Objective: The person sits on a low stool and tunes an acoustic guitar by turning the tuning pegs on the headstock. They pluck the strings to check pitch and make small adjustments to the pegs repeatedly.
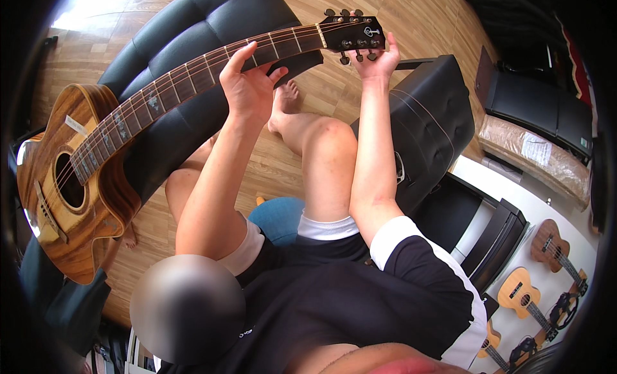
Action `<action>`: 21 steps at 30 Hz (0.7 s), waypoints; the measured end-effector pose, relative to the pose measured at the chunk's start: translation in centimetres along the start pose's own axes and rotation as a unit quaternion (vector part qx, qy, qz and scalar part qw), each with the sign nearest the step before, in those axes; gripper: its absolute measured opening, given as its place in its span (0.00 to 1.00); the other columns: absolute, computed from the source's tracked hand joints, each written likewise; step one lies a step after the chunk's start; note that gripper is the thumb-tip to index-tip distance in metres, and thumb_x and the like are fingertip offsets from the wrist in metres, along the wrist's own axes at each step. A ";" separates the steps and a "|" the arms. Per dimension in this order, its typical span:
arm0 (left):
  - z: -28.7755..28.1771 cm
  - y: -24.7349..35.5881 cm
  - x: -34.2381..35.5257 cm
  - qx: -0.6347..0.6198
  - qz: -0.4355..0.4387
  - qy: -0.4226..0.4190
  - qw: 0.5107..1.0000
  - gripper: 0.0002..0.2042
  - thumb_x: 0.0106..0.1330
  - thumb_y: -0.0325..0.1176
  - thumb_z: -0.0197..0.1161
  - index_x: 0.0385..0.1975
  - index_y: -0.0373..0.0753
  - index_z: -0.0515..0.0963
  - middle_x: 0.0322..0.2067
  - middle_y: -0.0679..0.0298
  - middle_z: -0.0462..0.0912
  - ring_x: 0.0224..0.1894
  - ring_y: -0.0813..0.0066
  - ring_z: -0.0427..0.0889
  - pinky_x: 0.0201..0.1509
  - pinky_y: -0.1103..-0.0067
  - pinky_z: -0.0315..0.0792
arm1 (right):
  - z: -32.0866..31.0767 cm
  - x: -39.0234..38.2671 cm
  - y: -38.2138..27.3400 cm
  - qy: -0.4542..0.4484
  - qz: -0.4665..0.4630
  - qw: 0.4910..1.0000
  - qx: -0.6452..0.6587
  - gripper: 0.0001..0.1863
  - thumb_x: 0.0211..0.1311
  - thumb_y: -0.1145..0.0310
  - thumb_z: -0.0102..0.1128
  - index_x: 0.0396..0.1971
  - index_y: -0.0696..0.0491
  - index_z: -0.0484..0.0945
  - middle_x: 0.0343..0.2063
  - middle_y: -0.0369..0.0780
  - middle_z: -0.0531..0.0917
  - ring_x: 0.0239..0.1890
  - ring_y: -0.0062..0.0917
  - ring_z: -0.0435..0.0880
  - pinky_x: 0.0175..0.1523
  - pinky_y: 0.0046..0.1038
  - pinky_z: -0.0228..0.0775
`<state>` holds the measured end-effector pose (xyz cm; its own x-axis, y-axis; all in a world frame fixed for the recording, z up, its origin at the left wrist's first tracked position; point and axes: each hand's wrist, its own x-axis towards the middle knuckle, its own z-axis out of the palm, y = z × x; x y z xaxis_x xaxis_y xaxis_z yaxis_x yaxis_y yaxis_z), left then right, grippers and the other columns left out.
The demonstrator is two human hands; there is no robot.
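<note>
An acoustic guitar (112,210) with a brown wooden body slants up across the view, its body at the left and its dark headstock (347,34) at the upper middle. The neck's underside rests in my left hand (249,91), with the thumb at the fretboard's near edge and the other fingers mostly hidden behind the neck. My right hand (376,64) holds the headstock from below and behind, beside the tuning pegs (358,56). One fingertip shows past its far edge. Strings run along the whole neck.
A black padded bench (212,27) lies beneath the guitar. To the right stands a black tufted seat (424,110). I sit on a blue stool (277,219). Several small ukuleles (519,291) hang at the lower right. Another person's dark-clothed leg (64,303) is at the lower left.
</note>
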<state>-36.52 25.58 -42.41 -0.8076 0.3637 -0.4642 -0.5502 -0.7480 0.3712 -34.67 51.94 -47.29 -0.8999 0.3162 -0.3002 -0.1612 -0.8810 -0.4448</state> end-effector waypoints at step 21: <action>-0.2 0.4 0.2 -0.011 -0.008 0.004 1.000 0.11 0.61 0.37 0.60 0.41 0.43 0.75 0.42 0.59 0.82 0.44 0.55 0.80 0.45 0.64 0.70 | -0.1 0.5 0.5 0.198 -0.079 0.973 -0.086 0.19 0.64 0.54 0.48 0.37 0.54 0.78 0.36 0.40 0.84 0.41 0.34 0.80 0.51 0.44 0.70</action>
<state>-36.90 25.23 -42.52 -0.7970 0.3718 -0.4760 -0.5582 -0.7543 0.3455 -35.17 51.69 -47.69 -0.6365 0.5841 -0.5037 -0.1847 -0.7495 -0.6357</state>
